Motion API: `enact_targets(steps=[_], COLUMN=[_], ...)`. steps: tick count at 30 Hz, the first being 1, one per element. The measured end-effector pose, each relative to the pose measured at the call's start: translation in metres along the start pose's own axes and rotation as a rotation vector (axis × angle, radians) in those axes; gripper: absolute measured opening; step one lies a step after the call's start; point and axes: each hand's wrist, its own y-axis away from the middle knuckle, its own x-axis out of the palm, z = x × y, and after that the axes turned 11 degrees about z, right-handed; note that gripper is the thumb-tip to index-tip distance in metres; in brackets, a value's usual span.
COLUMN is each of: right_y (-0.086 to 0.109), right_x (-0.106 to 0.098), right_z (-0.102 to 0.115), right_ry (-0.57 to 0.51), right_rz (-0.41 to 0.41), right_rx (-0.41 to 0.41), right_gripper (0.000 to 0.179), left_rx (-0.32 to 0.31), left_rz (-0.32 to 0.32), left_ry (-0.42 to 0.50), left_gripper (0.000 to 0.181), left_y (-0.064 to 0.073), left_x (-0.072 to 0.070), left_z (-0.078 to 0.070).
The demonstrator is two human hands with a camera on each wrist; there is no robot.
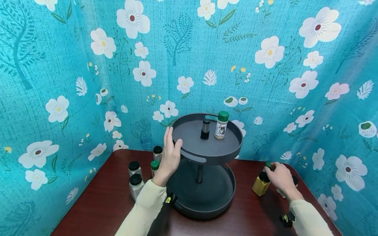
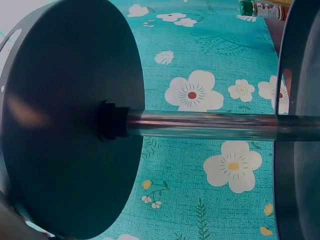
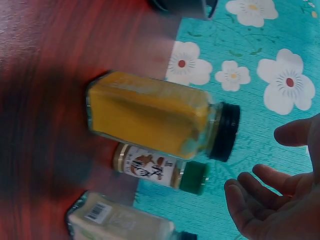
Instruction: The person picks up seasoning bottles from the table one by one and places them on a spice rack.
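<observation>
My left hand (image 1: pixel 171 154) rests against the left rim of the upper tier of a dark grey two-tier turntable (image 1: pixel 189 150), fingers straight up and thumb over the edge. On that tier stand a green-capped seasoning jar (image 1: pixel 220 126) and a small black-based shaker (image 1: pixel 205 130). At the right, my right hand (image 1: pixel 280 178) hovers beside bottle caps, thumb and fingers parted with nothing between them. Near its fingertips stand a black-capped jar of yellow powder (image 3: pixel 150 115), a small green-capped jar (image 3: pixel 150 167) and a pale jar with a barcode label (image 3: pixel 120 217).
Left of the turntable stand several jars, among them a black-capped jar (image 1: pixel 136 185) and a green-capped jar (image 1: pixel 155 166). The turntable's lower tier (image 1: pixel 203 211) sits on the dark red table (image 1: pixel 97 200). A blue floral curtain (image 1: pixel 189 49) hangs behind and along both sides.
</observation>
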Motion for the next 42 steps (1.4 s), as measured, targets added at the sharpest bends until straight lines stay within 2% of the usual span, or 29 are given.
enact_targets(steps=[4,10,16,25,30,36,42], right_y=[-0.001,-0.001,0.0,0.001,0.004,0.007,0.008], right_x=[0.008,0.016,0.027,0.043,0.052,0.063,0.068], right_z=[-0.007,-0.013,-0.018,-0.022,-0.025,-0.03,-0.036], right_ry=[0.01,0.023,0.025,0.003,-0.049,-0.099,-0.121], right_rz=[-0.007,-0.015,0.012,0.025,0.015,-0.031,-0.04], right_rx=[-0.006,0.003,0.013,-0.005,0.006,0.025,0.058], right_gripper=[0.053,0.063,0.082,0.088,0.081,0.064,0.069], left_rx=[0.009,0.02,0.024,0.029,-0.008,-0.009,-0.012], left_rz=[-0.032,-0.046,-0.049,-0.097,-0.073,-0.055,-0.038], left_ry=[-0.019,-0.033,-0.036,0.014,0.057,0.119,0.157], left_gripper=[0.063,0.064,0.059,0.052,0.05,0.048,0.046], left_y=[0.004,0.006,0.004,-0.004,-0.012,-0.02,-0.025], left_x=[0.005,0.008,0.008,0.0,-0.006,-0.011,-0.011], left_z=[0.0,-0.002,-0.002,0.002,0.006,0.012,0.015])
